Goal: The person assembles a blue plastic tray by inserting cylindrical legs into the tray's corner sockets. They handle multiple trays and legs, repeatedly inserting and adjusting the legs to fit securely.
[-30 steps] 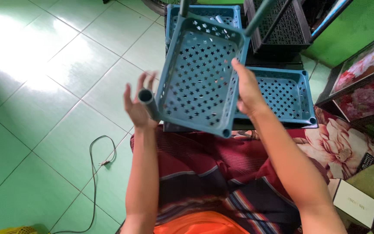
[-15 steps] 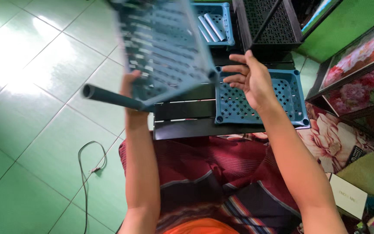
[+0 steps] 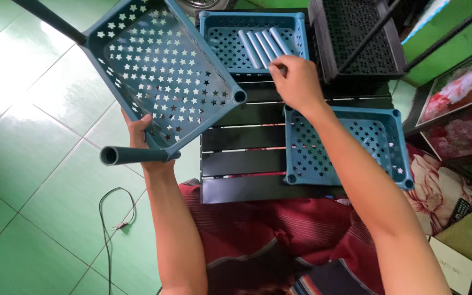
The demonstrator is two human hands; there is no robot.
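I see the left hand [image 3: 139, 133] closed around the near edge of a teal plastic shelf tray pierced with star-shaped holes [image 3: 162, 68], gripping it close to the corner where a grey-blue plastic tube leg [image 3: 132, 155] is socketed and points toward me. The tray is lifted clear of the floor and tilted, its open side facing the camera, with a second dark tube [image 3: 47, 16] running off from its far corner at the upper left. The right hand [image 3: 297, 82] is stretched forward over a black slatted panel [image 3: 241, 147], its fingers curled and pinching at the near end of one of several loose grey-blue tubes [image 3: 260, 46]; how firmly it has the tube I cannot tell. Those tubes lie side by side inside a second teal star-holed tray [image 3: 219, 41] resting flat at the far side. A third teal tray [image 3: 350, 147] sits just right of the right forearm, overlapping the slatted panel. A black perforated tray with dark rods [image 3: 356, 35] stands at the upper right. A thin dark cable [image 3: 107, 218] trails on the green tiled floor [image 3: 34, 191], left of the striped red cloth [image 3: 269, 240] over my lap.
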